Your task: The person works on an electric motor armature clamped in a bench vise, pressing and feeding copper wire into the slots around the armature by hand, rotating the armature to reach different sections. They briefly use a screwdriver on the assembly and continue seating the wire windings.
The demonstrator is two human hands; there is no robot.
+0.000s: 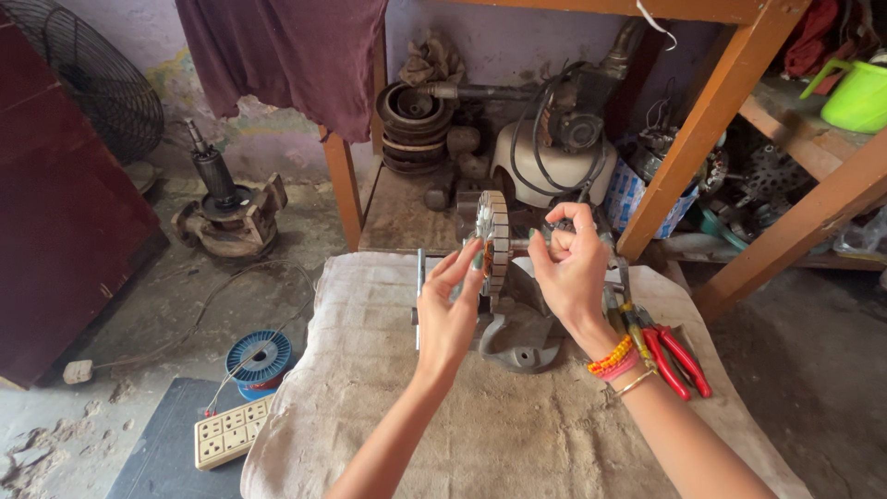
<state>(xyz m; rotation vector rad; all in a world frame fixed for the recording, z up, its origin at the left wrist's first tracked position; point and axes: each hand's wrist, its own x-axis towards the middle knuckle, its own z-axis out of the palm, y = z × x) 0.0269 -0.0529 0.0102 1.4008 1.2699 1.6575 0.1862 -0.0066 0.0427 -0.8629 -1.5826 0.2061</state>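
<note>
a: what's lying under the hands?
b: a cloth-covered tabletop [517, 434] is stretching beneath both, with a grey metal stand [519, 337] sitting just below them.
a: and the toothed stator core [495, 242]?
b: it's standing upright on that stand, between the hands.
a: the hands themselves?
b: the left hand [450, 310] is touching the core's rim with fingers spread; the right hand [573, 268] is pinching something small beside it, red pliers [679, 360] lying just right.

I see tabletop [517, 444] draped in beige cloth [388, 370]. Grey metal stand [517, 337] sits near far edge, middle. Red-handled pliers [679, 360] lie by right edge. Thin metal rod [419, 286] lies just left of stand.
</note>
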